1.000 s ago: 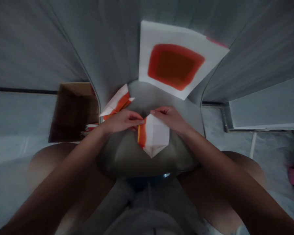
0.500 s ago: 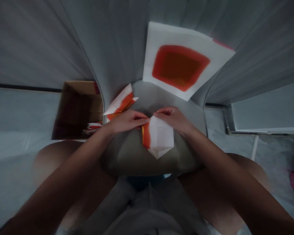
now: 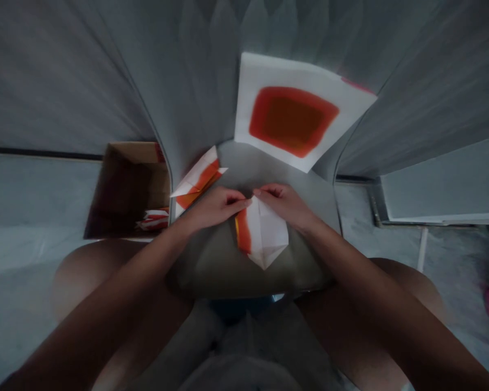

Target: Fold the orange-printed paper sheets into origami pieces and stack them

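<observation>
Left hand: the person's left hand (image 3: pixel 224 206) comes in palm-down, fingers curled, thumb and fingertips pinching the upper left edge of the small folded paper.
Right hand: the person's right hand (image 3: pixel 283 203) mirrors it, thumb and forefinger closed at the paper's top point, the two hands' fingertips nearly meeting.
Folded paper: the small white folded paper with an orange band and yellow edge (image 3: pixel 264 231) is over the middle of the seat, its lower tip pointing towards the person.
Second piece: a white-and-orange pointed paper fold (image 3: pixel 198 174) lies beyond the left forearm, at the seat's left edge.
Box: an open brown cardboard box (image 3: pixel 132 152) stands left of the seat, red-and-white folded papers (image 3: pixel 155 219) in its near right corner.
Large sheet: white paper with a dark red square (image 3: pixel 295 122), beyond the hands.
Seat: smooth grey curved seat (image 3: pixel 228 266), its surface showing between hands and sheet, and below the paper's tip to the front edge.
</observation>
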Motion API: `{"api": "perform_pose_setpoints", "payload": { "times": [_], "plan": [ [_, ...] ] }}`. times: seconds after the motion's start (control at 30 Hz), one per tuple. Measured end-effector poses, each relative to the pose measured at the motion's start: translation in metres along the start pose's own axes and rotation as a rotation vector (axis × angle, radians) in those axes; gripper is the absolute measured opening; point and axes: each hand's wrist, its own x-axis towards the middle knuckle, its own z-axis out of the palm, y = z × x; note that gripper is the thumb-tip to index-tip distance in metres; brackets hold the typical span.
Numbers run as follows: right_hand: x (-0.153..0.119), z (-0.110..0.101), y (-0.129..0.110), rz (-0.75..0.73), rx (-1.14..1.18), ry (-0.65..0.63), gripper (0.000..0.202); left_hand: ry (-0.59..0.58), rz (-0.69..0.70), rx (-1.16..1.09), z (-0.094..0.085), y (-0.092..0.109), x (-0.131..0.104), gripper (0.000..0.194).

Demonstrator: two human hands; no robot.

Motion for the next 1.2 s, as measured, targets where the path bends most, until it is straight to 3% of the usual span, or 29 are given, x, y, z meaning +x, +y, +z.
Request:
{"api": "perform_pose_setpoints", "payload": {
  "times": [0.2,0.57,0.83,1.2],
  "plan": [
    [-0.002,0.003,-0.002,-0.036,-0.025,0.019,0.053,0.07,-0.004,-0.043,0.008,0.005,0.001,0.048],
    [-0.003,0.0,-0.005,0.049,-0.016,-0.006,0.057,0.054,0.015,-0.014,0.008,0.004,-0.001,0.043],
    [-0.002,0.001,-0.005,0.045,0.003,-0.026,0.041,0.053,0.011,-0.058,0.009,0.003,0.001,0.043],
    [-0.003,0.001,-0.005,0.001,-0.022,-0.019,0.038,0.169,0.014,-0.061,0.016,0.003,0.003,0.04]
  ]
}}
